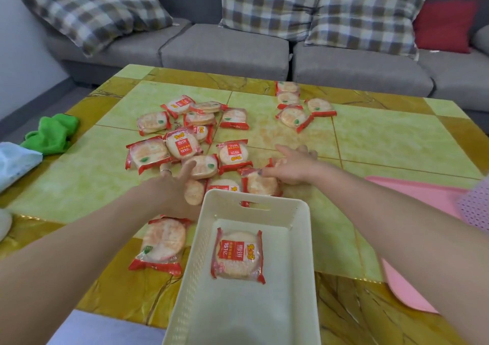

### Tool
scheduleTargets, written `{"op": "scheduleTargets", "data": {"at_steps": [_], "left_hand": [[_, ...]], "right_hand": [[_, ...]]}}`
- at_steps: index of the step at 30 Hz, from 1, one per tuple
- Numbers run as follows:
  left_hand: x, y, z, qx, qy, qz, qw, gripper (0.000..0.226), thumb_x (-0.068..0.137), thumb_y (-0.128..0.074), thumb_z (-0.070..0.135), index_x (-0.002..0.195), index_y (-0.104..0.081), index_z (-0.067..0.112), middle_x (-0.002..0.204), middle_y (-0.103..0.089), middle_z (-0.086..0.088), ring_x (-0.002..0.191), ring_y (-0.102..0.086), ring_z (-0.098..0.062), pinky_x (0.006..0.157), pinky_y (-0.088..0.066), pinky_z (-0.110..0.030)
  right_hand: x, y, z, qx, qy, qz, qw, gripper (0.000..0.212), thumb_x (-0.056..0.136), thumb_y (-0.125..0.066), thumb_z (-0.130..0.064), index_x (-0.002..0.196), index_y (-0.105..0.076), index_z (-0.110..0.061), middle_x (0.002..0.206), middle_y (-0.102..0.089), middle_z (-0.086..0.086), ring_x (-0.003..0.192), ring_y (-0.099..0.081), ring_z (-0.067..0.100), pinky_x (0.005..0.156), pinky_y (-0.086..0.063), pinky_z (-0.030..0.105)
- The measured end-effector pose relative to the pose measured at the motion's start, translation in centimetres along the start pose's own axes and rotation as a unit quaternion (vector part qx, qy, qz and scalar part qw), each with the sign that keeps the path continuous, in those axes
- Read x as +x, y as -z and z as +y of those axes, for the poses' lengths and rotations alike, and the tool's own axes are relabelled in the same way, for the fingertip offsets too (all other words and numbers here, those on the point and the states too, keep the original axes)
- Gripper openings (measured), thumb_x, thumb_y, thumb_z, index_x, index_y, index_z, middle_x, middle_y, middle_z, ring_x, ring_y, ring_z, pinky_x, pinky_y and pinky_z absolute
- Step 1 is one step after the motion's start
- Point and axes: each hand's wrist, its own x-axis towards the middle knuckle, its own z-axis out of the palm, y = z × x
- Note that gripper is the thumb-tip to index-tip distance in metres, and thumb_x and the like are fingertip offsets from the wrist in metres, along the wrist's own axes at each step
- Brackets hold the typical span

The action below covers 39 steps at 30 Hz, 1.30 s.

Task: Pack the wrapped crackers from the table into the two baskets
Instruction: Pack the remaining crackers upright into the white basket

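Both hands reach into the cracker pile behind the cream perforated plastic basket.
One red-and-clear wrapped cracker lies inside it; left hand grips a packet beyond its far-left corner, right hand pinches another packet past its far rim; more cover the yellow-green worktop.

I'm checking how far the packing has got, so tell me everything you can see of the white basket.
The white basket is a cream rectangular tub that looks like plastic, with perforated walls, a smooth floor and a slot handle cut into its far end. It stands upright on the table's near edge, between the person's forearms. One wrapped cracker pack lies flat, label up, on its floor. Neither hand clearly touches it.
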Motion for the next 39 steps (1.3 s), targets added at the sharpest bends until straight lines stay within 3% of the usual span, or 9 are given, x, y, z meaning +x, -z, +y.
{"op": "scheduleTargets", "data": {"at_steps": [4,8,12,14,17,20,23,29,39], "left_hand": [[-0.1,-0.8,1.0,-0.003,-0.019,0.014,1.0,0.117,0.074,-0.063,0.076,0.153,0.019,0.047,0.164,-0.002,-0.024,0.123,-0.057,-0.039,0.093,-0.052,-0.04],[0.6,-1.1,2.4,-0.043,-0.046,0.043,0.997,0.111,0.077,-0.07,0.064,0.154,0.008,0.045,0.152,-0.026,-0.024,0.13,-0.048,-0.041,0.102,-0.047,-0.047],[1.1,-0.7,4.0,-0.055,-0.046,0.047,0.996,0.096,0.086,-0.066,0.052,0.153,0.001,0.039,0.152,-0.023,-0.027,0.132,-0.041,-0.044,0.101,-0.046,-0.049],[1.2,-0.7,4.4,-0.06,-0.049,0.056,0.995,0.084,0.091,-0.06,0.046,0.152,-0.003,0.036,0.151,-0.023,-0.028,0.132,-0.039,-0.044,0.1,-0.046,-0.048],[1.2,-0.9,4.7,-0.037,-0.055,0.071,0.995,0.077,0.092,-0.059,0.043,0.149,-0.007,0.033,0.142,-0.031,-0.025,0.125,-0.042,-0.041,0.092,-0.046,-0.044],[1.2,-1.0,5.6,-0.026,-0.058,0.1,0.993,0.064,0.099,-0.047,0.037,0.15,-0.008,0.03,0.142,-0.034,-0.024,0.124,-0.043,-0.04,0.087,-0.045,-0.043],[1.4,-1.1,6.8,-0.014,-0.051,0.113,0.992,0.069,0.104,-0.04,0.033,0.157,0.004,0.027,0.151,-0.03,-0.024,0.132,-0.039,-0.04,0.093,-0.047,-0.046],[1.6,-1.3,6.8,-0.051,-0.083,0.134,0.986,0.075,0.101,-0.045,0.03,0.158,0.003,0.021,0.141,-0.038,-0.022,0.129,-0.042,-0.039,0.101,-0.047,-0.047],[0.8,-0.1,5.5,-0.162,-0.162,0.204,0.952,0.087,0.075,-0.078,0.041,0.148,-0.031,0.034,0.125,-0.041,-0.009,0.112,-0.043,-0.031,0.09,-0.045,-0.04]], "right_hand": [[0.1,-0.9,-2.0,-0.054,-0.007,-0.08,0.995,0.092,0.073,-0.066,-0.074,0.152,-0.033,-0.039,0.166,0.001,0.021,0.151,0.008,0.047,0.12,-0.013,0.055],[-0.6,-1.1,-3.2,-0.004,0.008,-0.092,0.996,0.082,0.073,-0.054,-0.051,0.151,-0.035,-0.037,0.161,-0.012,0.024,0.15,-0.011,0.039,0.118,-0.029,0.046],[-0.5,-1.7,-3.3,0.116,-0.004,-0.088,0.989,0.073,0.07,-0.052,-0.035,0.143,-0.044,-0.042,0.139,-0.031,0.012,0.114,-0.054,0.031,0.081,-0.06,0.042],[-0.2,-1.8,-3.0,0.194,-0.007,-0.087,0.977,0.056,0.068,-0.055,-0.035,0.124,-0.057,-0.04,0.113,-0.05,0.008,0.087,-0.057,0.026,0.058,-0.054,0.032],[-0.8,-1.1,-3.0,0.301,0.003,-0.13,0.945,0.024,0.087,-0.057,-0.034,0.106,-0.065,-0.023,0.09,-0.062,0.006,0.078,-0.057,0.023,0.074,-0.054,0.037],[-1.6,-0.6,-3.5,0.371,-0.004,-0.178,0.911,0.043,0.092,-0.057,-0.053,0.115,-0.067,-0.019,0.105,-0.072,0.005,0.093,-0.067,0.022,0.093,-0.053,0.042],[-2.0,-0.6,-4.9,0.427,-0.004,-0.198,0.882,0.073,0.075,-0.066,-0.074,0.127,-0.062,-0.023,0.124,-0.066,0.009,0.113,-0.065,0.028,0.102,-0.05,0.05],[-1.2,-2.7,-6.8,0.399,-0.033,-0.118,0.909,0.102,0.043,-0.077,-0.072,0.131,-0.058,-0.023,0.124,-0.068,0.006,0.111,-0.065,0.031,0.096,-0.053,0.049],[-3.2,-0.8,-5.3,0.506,0.03,-0.15,0.849,0.022,0.083,-0.07,-0.042,0.087,-0.068,-0.02,0.081,-0.07,0.007,0.075,-0.067,0.025,0.075,-0.052,0.037]]}}
